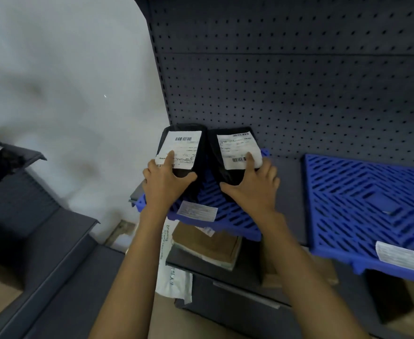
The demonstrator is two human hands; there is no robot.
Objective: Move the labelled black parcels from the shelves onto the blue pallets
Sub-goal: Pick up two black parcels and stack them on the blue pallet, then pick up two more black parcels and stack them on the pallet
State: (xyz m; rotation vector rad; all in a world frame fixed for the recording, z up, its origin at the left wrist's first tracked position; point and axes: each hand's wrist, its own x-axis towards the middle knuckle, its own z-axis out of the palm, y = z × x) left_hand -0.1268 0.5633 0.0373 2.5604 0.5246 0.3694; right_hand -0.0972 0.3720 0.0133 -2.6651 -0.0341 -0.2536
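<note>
The left hand (166, 182) has its grip closed round the near end of a black plastic-wrapped parcel with a white barcode label (180, 148): thumb on the parcel's right side, forefinger laid on the label, the other fingers wrapped round the left edge. The right hand (252, 187) mirrors it on a second black labelled parcel (235, 150), thumb on the left, forefinger on the label. The two parcels sit side by side, touching, labels up, probably so the barcodes can be read. They lie over the back left corner of a blue slatted plastic pallet (228, 216), with their far ends up against the dark perforated back panel (299, 81). They look tilted, and I cannot tell whether their weight is fully on the pallet. This looks like the setting-down step. The pallet sits at the left end of a dark grey shelf (289, 192), overhanging its front edge. A second blue pallet (362, 204) lies toward the right end. Brown cardboard boxes (208, 243) sit on the shelf below.
</note>
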